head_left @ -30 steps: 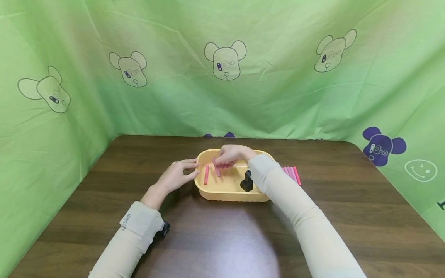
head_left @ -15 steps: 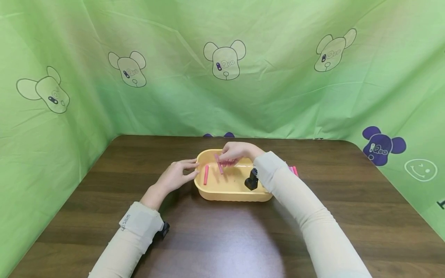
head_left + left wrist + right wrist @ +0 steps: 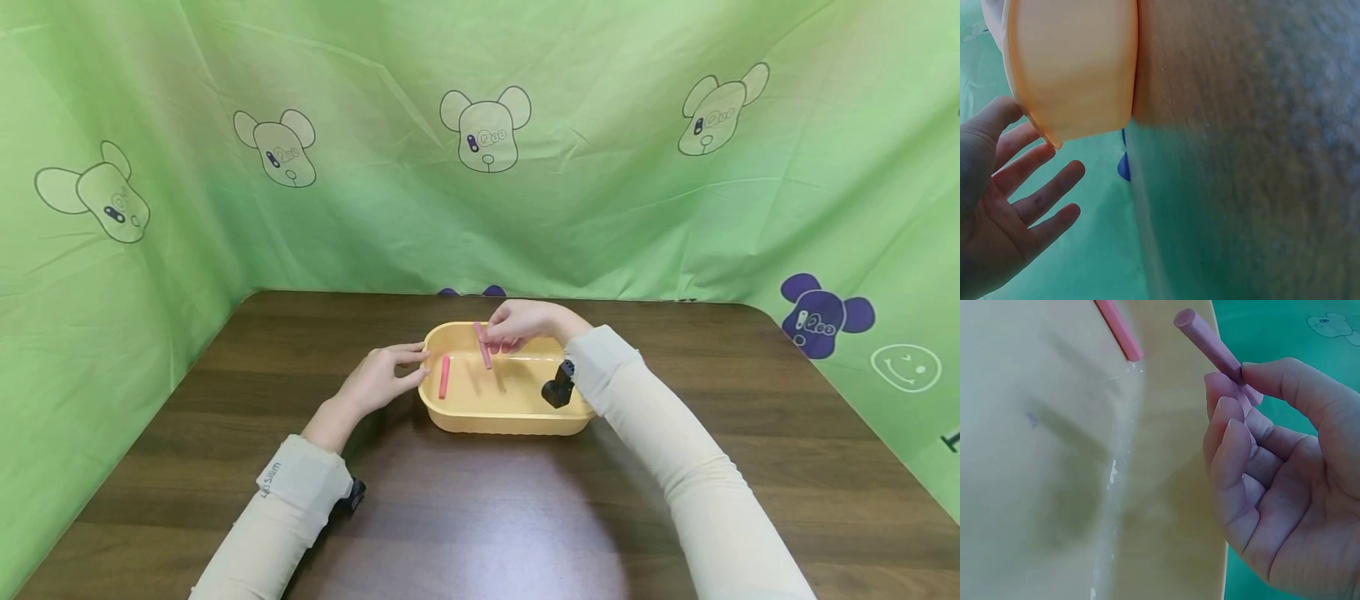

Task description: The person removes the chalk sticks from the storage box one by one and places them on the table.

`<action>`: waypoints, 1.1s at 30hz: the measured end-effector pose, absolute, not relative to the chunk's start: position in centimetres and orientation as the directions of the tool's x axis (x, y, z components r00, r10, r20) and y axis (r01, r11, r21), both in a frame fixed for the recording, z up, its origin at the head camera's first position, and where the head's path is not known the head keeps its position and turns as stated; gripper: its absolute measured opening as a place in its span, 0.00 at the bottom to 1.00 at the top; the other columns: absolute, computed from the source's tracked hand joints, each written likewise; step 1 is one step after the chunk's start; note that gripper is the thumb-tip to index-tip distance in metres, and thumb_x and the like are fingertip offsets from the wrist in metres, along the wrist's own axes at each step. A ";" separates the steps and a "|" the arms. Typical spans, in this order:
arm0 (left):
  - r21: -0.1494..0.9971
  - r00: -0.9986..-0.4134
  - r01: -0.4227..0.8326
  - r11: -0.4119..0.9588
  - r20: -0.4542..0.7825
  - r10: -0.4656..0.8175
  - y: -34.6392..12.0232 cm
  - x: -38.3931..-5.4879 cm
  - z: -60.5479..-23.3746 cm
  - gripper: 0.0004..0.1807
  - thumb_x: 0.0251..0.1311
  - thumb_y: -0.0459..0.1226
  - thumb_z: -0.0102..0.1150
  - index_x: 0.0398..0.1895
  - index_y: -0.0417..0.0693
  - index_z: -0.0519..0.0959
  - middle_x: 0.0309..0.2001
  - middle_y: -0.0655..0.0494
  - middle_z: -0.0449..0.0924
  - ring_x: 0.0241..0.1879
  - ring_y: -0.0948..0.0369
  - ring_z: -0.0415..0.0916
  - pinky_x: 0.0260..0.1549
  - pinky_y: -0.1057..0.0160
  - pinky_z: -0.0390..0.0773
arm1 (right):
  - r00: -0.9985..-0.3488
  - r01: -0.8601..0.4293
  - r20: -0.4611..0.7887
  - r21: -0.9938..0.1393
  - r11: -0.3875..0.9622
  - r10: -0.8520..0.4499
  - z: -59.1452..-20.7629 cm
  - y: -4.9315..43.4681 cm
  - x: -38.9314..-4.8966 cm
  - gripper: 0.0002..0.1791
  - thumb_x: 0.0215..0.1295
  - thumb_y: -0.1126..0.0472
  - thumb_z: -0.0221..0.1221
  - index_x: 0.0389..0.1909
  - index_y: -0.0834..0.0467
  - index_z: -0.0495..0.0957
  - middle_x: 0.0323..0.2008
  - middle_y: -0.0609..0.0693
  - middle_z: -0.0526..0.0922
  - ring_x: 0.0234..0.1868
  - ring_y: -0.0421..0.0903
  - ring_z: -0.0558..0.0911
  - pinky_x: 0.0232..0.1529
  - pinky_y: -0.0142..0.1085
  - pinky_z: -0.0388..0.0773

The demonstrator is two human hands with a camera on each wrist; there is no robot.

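Between thumb and fingertips my right hand [image 3: 517, 323] pinches a pink, round stick [image 3: 1209, 345] with a flat end, tilted above the yellow oval tub [image 3: 510, 423]. In the tub's left part lies a second, brighter pink stick [image 3: 444, 378]; the right wrist view shows one end of it. My left hand [image 3: 380, 379] rests at the tub's left end, its thumb and fingertips at the rim and its other fingers spread straight. A small purple speck [image 3: 1032, 419] shows on the tub's floor.
The tub stands on a dark brown wooden table [image 3: 450, 517]. Behind it hangs a green cloth [image 3: 600, 208] printed with bear heads. A black wrist camera [image 3: 558, 385] on the right cuff hangs over the tub's right part.
My right hand has risen and moved right with the pinched stick. The row of pink sticks right of the tub is now hidden behind the right sleeve. My left hand stays in place.
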State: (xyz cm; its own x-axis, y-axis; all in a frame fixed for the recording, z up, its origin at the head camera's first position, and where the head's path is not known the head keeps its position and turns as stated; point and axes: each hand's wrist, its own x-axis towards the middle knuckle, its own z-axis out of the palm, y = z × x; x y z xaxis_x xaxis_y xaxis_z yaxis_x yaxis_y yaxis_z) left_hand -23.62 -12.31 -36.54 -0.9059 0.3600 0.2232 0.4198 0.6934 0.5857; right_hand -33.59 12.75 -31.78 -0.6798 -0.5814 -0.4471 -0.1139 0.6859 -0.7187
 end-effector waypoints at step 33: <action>0.590 -0.903 0.426 0.686 0.225 0.367 -12.4 -23.8 -36.6 0.20 0.59 0.41 0.57 0.53 0.40 0.78 0.60 0.48 0.74 0.62 0.51 0.70 0.61 0.52 0.68 | -0.704 -0.099 -0.410 -0.752 0.652 -0.579 -30.9 17.2 -32.7 0.11 0.66 0.57 0.52 0.35 0.61 0.78 0.25 0.45 0.78 0.25 0.36 0.74 0.29 0.27 0.74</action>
State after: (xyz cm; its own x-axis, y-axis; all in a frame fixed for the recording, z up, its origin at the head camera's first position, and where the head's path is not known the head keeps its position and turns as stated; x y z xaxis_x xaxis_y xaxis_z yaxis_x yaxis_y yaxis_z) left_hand -23.75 -12.35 -36.62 -0.9025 0.3674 0.2245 0.4260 0.6859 0.5900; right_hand -32.67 17.15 -30.90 -0.7041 -0.5795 -0.4104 -0.0986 0.6522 -0.7516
